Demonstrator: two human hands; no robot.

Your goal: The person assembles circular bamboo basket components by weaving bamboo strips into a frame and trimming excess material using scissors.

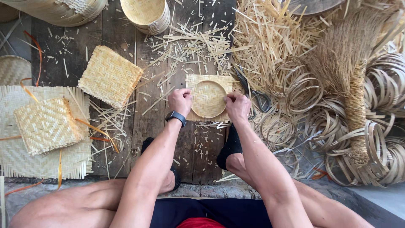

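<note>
A square woven bamboo mat (197,79) lies on the dark wooden boards, with a round bamboo hoop (208,99) pressed into its middle so the weave dips like a shallow dish. My left hand (180,101) grips the mat and hoop at their left edge; a black watch sits on that wrist. My right hand (237,105) grips the right edge of the same piece. Both fists are closed on the rim. My feet in black socks rest on the boards just below.
A stack of square woven mats (110,76) lies to the left, another (46,125) on a larger woven sheet. Finished round baskets (145,14) stand at the top. Bamboo rings (363,147), a straw brush (354,84), scissors (253,95) and loose strips cover the right side.
</note>
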